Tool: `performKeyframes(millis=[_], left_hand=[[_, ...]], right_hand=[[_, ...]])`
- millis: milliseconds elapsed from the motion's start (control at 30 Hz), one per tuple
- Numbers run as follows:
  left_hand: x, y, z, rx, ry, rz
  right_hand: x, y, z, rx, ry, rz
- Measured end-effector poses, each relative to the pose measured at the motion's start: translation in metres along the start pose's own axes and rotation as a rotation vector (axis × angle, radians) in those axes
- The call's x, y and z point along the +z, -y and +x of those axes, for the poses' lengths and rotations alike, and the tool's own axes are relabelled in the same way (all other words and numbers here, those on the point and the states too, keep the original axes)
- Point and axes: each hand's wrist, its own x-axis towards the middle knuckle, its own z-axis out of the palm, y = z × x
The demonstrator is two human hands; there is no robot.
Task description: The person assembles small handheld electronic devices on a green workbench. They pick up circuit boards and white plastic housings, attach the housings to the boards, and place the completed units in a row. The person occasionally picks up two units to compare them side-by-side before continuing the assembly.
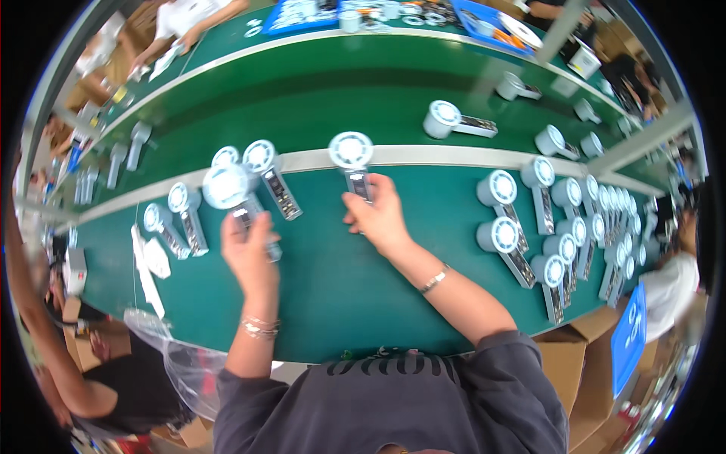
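The left device point(226, 186), white and round-headed, was held tilted leftward. The right device point(351, 151), matching, was held nearly straight.

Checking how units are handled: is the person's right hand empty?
No, the right hand grips the handle of a white, round-headed device.

White round-headed devices with slim grey handles point(351, 150): two held, one in left hand point(249, 253), one in right hand point(382, 216). On the flat green tabletop point(325, 303): four around the left hand; a dozen or more at right, overlapping, exact count unclear. Beyond the pale straight rail point(446, 156): at least five at right, two or more at left. Shallow blue plastic trays point(283, 24): two, far side. Long flat white strip point(146, 272): one. Rounded flat white piece point(156, 259): one.
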Motion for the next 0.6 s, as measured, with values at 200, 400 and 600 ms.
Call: performKeyframes(millis=[200, 400, 600], left_hand=[[-0.070, 0.024, 0.052, 0.123, -0.117, 0.396], [-0.081, 0.040, 0.065, 0.135, -0.015, 0.753], [-0.078, 0.017, 0.047, 0.574, -0.182, 1.185]], right_hand=[[0.027, -0.007, 0.042, -0.150, -0.070, -0.555], [0.034, 0.006, 0.043, -0.314, 0.078, -1.023], [-0.010, 0.106, 0.053, -0.316, 0.195, -1.288]])
